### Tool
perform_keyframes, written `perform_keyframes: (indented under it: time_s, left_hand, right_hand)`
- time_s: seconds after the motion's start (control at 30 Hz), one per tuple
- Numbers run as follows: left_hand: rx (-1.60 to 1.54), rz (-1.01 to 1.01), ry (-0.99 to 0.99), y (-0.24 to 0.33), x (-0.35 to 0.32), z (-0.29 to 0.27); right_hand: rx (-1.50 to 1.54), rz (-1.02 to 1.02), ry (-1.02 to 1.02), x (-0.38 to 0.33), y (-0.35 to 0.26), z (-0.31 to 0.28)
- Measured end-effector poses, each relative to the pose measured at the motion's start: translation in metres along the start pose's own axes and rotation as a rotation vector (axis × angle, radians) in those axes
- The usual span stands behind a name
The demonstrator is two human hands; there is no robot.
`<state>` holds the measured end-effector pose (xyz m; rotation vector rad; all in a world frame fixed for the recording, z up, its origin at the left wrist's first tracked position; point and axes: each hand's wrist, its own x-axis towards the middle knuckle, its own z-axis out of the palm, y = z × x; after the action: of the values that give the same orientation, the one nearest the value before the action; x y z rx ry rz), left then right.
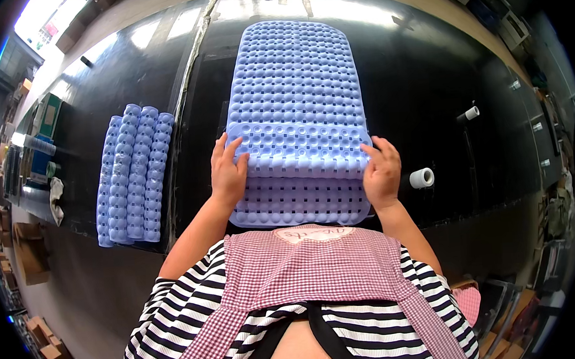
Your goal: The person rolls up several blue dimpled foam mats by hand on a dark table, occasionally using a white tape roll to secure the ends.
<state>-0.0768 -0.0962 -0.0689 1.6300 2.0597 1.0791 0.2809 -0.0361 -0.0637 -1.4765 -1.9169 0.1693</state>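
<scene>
1. Head view: a bumpy blue mat (295, 74) lies on the black tabletop (427, 92), right in front of the person.
2. The left hand (228, 173) touches its left edge, the right hand (383, 171) its right; I can't tell if they pinch.
3. Four bumpy blue rolls (125, 179) lie to the left.
4. One white roll (422, 178) is near the right hand.

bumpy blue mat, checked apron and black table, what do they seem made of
Bumpy blue mat: probably soft plastic or rubber, slightly glossy; its near end bends over. Checked apron: likely woven cloth, matte, softly wrinkled. Black table: smooth, shiny top with bright reflections; material unclear.
</scene>
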Motion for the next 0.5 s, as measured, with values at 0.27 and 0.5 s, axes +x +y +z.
perform_keyframes:
  time_s: [0.27, 0.5]
  left_hand:
    - [0.390, 0.459, 0.137, 0.019, 0.038, 0.018]
    - [0.427, 0.622, -0.279, 0.057, 0.019, 0.043]
  right_hand:
    - [-0.124, -0.274, -0.421, 0.000, -0.050, 0.030]
    - [0.071, -0.312, -0.310, 0.025, -0.037, 0.033]
